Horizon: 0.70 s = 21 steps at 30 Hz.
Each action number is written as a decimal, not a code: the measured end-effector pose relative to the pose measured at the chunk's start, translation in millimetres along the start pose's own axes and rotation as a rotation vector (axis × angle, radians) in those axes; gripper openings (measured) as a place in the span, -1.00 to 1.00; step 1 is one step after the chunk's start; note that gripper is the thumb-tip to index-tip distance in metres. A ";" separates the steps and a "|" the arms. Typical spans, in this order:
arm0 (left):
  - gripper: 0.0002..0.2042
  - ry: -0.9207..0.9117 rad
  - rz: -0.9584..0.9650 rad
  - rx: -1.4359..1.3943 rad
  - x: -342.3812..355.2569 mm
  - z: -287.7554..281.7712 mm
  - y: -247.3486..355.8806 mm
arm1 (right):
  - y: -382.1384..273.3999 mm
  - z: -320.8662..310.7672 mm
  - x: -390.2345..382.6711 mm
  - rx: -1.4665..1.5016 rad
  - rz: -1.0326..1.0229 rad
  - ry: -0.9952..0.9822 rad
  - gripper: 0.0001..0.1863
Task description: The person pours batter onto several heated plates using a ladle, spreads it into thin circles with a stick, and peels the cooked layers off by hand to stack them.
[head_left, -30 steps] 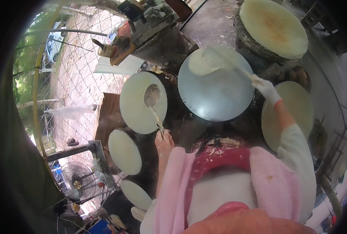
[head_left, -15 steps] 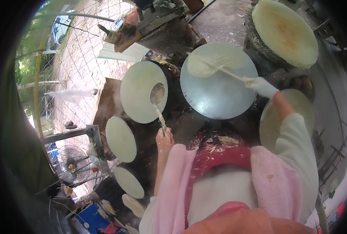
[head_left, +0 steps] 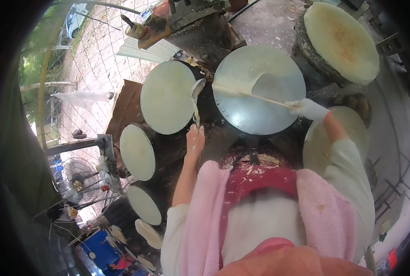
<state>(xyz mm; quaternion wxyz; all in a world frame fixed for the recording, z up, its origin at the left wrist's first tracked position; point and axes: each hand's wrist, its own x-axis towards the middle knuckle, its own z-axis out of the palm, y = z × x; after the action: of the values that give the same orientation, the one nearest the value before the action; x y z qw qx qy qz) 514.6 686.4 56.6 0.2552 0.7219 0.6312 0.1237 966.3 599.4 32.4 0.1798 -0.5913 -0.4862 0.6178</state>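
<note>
My gloved right hand (head_left: 306, 110) is closed round the thin handle of a batter spreader (head_left: 265, 98), which reaches across a large round griddle (head_left: 255, 119). Pale batter (head_left: 235, 62) coats the griddle's upper and left part, while bare metal shows lower down and at the right. My left hand (head_left: 195, 138), speckled with batter, grips a ladle (head_left: 198, 86) by its batter-caked handle. The ladle's bowl is tilted sideways at the right edge of the left round griddle (head_left: 167, 97), whose top is covered in a pale layer.
A batter-covered round (head_left: 342, 43) browned in the middle stands at the far right. Another griddle (head_left: 329, 142) lies beside my right arm. Smaller pale rounds (head_left: 137, 152) line the left side. A brush (head_left: 135, 27) rests on a stand at the back. A fan (head_left: 78, 184) is at left.
The spreader has swept round, and the batter now covers more of the large griddle. The ladle has turned on its side and shifted right, toward the left griddle's edge.
</note>
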 end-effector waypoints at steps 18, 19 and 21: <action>-0.77 -0.548 0.026 0.513 -88.5 1.2 7.5 | 54.0 73.3 -83.6 0.259 0.037 0.192 -0.46; -0.76 -0.597 0.000 0.471 -96.8 5.6 0.5 | 44.8 89.7 -98.1 0.390 0.070 0.225 -0.42; -0.76 -0.668 0.005 0.424 -97.7 3.8 -8.1 | 19.7 135.5 -122.0 0.754 0.193 0.304 -0.39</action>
<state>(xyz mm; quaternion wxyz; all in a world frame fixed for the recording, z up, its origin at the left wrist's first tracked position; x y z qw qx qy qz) 492.7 591.0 63.2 0.2916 0.7605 0.5233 -0.2505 879.4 440.5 61.0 0.3946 -0.6114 -0.1363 0.6723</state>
